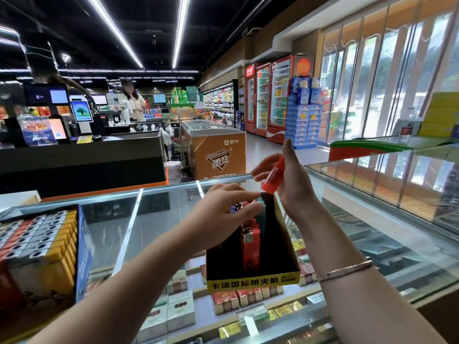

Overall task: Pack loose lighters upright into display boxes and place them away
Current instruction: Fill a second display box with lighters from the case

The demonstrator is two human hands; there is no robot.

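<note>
Partly filled: black display box (pixel 253 271) on the glass counter (pixel 159 219) holding a row of upright lighters (pixel 250 242), with dark gaps on both sides yet to fill. Right hand (pixel 290 180) pinching a red lighter (pixel 272 176) just above the box's far end, tilted, not yet seated. Left hand (pixel 223 209) curled over the standing lighters, steadying them. Full blue box (pixel 42 247) at left, apparently packed. Count under the left hand hidden; far lighters blurred.

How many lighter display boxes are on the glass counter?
2: a full blue box at the left edge, and a partly filled yellow-fronted box in the middle, beneath both hands. Others may be out of view.
</note>
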